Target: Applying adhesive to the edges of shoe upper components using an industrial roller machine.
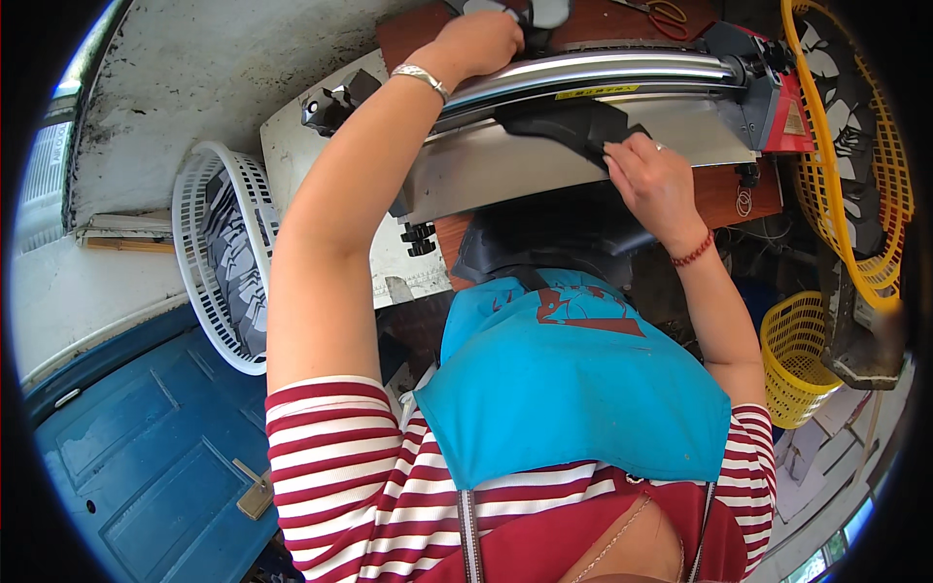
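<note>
Right hand (pixel 649 180), 2 o'clock: fingers closed, pinching one end of the black piece (pixel 569 124), which sits at 1 o'clock over the plate (pixel 486 180), by the roller (pixel 603 72). Left hand (pixel 481 44), 12 o'clock, curled beside grey parts (pixel 554 12); can't tell if it grips. Best: piece flat, hands clear of roller.

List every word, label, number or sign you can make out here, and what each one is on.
Yellow strip on the machine: dark print, not transcribed.
Pale label on the red end housing: too small to read.
White panel at far left: dark lettering, not transcribed.
White board beside the machine: scale marks, too small to read.
No other legible text.
</note>
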### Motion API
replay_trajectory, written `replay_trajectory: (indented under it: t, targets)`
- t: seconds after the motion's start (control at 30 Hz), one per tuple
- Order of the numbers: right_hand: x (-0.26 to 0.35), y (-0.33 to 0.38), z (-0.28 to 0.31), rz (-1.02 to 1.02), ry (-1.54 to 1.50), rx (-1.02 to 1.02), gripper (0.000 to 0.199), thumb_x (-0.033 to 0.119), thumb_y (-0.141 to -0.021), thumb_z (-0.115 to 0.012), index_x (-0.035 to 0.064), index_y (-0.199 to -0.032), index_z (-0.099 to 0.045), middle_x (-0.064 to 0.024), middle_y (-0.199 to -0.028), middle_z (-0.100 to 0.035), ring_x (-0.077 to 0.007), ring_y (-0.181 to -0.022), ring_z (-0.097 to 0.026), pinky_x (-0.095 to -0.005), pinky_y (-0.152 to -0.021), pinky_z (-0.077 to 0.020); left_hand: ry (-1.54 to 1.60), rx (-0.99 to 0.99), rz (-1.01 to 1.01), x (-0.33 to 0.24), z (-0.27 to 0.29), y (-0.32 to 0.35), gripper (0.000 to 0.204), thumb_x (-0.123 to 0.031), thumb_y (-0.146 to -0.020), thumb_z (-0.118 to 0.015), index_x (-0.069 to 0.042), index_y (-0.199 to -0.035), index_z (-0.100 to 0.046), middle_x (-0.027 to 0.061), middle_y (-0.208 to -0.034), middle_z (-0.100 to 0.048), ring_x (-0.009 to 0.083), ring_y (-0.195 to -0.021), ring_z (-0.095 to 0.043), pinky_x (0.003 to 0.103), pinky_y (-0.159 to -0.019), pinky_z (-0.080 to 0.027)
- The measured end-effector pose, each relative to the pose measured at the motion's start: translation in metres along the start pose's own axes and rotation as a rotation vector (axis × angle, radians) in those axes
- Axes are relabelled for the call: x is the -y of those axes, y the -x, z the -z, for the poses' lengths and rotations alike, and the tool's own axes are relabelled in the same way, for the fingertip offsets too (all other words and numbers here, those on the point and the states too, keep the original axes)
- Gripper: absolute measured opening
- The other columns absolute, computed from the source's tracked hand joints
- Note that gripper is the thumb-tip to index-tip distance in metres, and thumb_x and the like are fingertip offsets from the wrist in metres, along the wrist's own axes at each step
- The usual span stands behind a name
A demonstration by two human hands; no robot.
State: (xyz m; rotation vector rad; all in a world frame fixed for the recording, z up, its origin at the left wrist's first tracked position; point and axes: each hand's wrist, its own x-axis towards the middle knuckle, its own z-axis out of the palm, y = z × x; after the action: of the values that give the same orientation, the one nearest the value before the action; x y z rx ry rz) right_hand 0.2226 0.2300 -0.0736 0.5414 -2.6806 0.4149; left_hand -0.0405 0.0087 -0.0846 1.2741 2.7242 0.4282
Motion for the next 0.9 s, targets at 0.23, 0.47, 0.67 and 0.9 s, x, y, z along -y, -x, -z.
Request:
replay_trajectory:
  t: [0.23, 0.47, 0.67, 0.9]
  targets:
    - [0.021, 0.052, -0.037, 0.089, -0.332, 0.158, 0.028, 0.009, -0.082, -0.077, 0.0082, -0.109, -0.07, -0.007, -0.089, -0.068, -0.0266, -0.074, -0.069, -0.0371, -0.063, -0.0553, 0.141, 0.227, 0.225, -0.01, 0.024, -0.012, 0.021, -0.016, -0.08, -0.074, 0.002, -0.092, -0.073, 0.021, -0.073, -0.067, 0.0317, -0.069, -0.064, 0.044, -0.067, -0.05]
    - [0.016, 0.097, -0.126, -0.068, -0.159, 0.329, 0.019, 0.017, -0.083, -0.075, 0.0066, -0.099, -0.071, -0.0102, -0.096, -0.064, -0.0295, -0.08, -0.07, -0.0403, -0.069, -0.0574, 0.464, -0.143, 0.324, -0.017, 0.049, -0.019, 0.019, -0.01, -0.077, -0.078, 0.0, -0.082, -0.063, 0.0075, -0.069, -0.056, 0.0172, -0.069, -0.054, 0.037, -0.062, -0.046]
    - [0.006, 0.101, -0.114, -0.005, -0.17, 0.257, 0.014, 0.015, -0.086, -0.069, 0.0066, -0.096, -0.072, -0.0097, -0.094, -0.065, -0.0289, -0.083, -0.07, -0.0401, -0.07, -0.0579, 0.74, -0.364, 0.471, -0.017, 0.08, -0.005, 0.023, 0.004, -0.084, -0.068, -0.003, -0.106, -0.069, 0.0087, -0.09, -0.066, 0.021, -0.079, -0.062, 0.034, -0.069, -0.052]
    - [0.001, 0.112, -0.1, 0.006, -0.162, 0.24, 0.022, 0.01, -0.081, -0.073, 0.005, -0.102, -0.072, -0.0097, -0.091, -0.066, -0.0282, -0.081, -0.069, -0.0379, -0.07, -0.057, 0.727, -0.419, 0.352, -0.05, 0.095, 0.006, 0.052, 0.007, -0.087, -0.059, -0.01, -0.135, -0.067, 0.0197, -0.115, -0.073, 0.0297, -0.099, -0.071, 0.039, -0.084, -0.057]
